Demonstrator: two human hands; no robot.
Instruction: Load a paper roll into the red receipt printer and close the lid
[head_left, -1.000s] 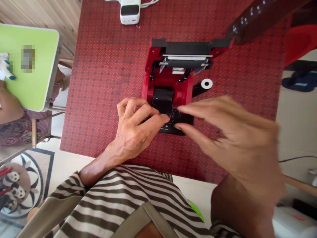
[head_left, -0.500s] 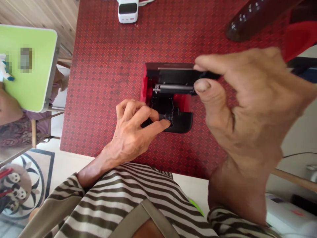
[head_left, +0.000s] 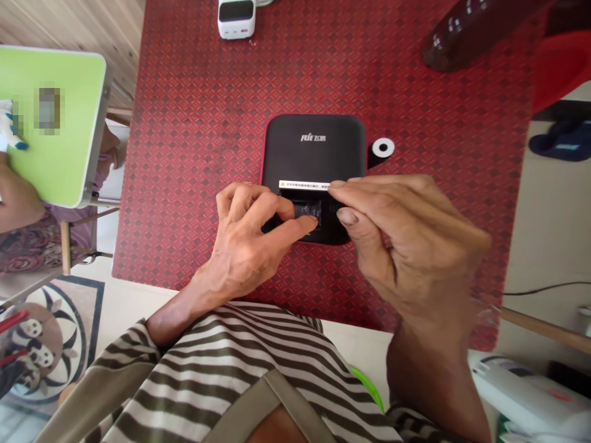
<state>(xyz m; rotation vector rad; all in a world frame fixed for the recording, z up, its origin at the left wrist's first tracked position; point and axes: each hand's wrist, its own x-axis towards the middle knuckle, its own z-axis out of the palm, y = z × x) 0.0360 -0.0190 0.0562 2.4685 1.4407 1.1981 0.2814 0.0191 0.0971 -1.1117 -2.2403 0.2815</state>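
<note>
A small black receipt printer (head_left: 314, 161) with a red base lies on the table, its lid down. A white warning label runs across the lid. From the front slot comes a dark shiny strip (head_left: 308, 212). The thumb and index finger of my left hand (head_left: 252, 237) close on that strip, the other fingers curled by the printer's left front corner. My right hand (head_left: 406, 240) is over the right front of the lid, index tip by the label's end and thumb slightly apart from it. Nothing shows between those two fingertips; its other fingers are hidden.
A small black roll with a white end (head_left: 382, 149) lies right of the printer on the red patterned table (head_left: 198, 123). A white device (head_left: 236, 19) stands at the back, a dark bottle (head_left: 447, 46) back right. A person sits beside a green table (head_left: 69, 166) at left.
The printer's lid has swung down shut, hiding the roller and inside. My right hand moved left and toward me with it. The small roll came into sight. My left hand stayed in place.
</note>
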